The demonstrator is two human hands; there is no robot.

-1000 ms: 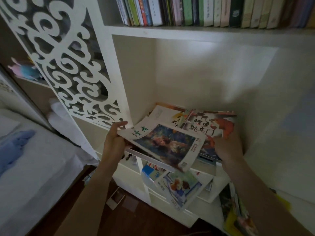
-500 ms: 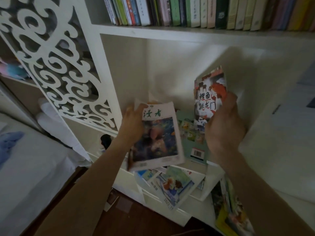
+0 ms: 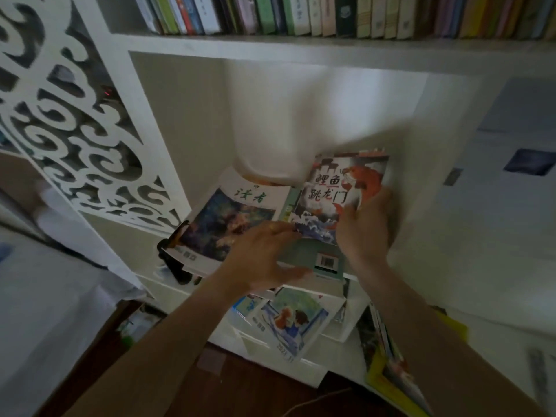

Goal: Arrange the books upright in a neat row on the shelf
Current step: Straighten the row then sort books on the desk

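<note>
Since half a second ago the left hand has left the top edge of the blue-covered magazine and crossed to the green book, while the magazine has tipped back to the left and the carp picture book has been lowered toward the others.

Nearest the camera, at 6 o'clock, one magazine with a painted child on its cover hangs over the edge of a lower white shelf; at 5 o'clock a slumped batch of thin books, too blurred to count, leans by the unit.

In the middle cubby, three loose books are in play. The left hand, fingers spread and fairly straight, lies across the green book's back cover, with the blue-covered magazine just at its 10 o'clock, tilted and leaning left. The right hand grips the carp picture book by its lower right corner, thumb on the cover, holding it tilted at the hand's 11 o'clock; that book overlaps the green one.

Farthest, at 12 o'clock, a full row of upright books stands on the top shelf. At 9 o'clock, one white scrollwork panel flanks the unit.
</note>
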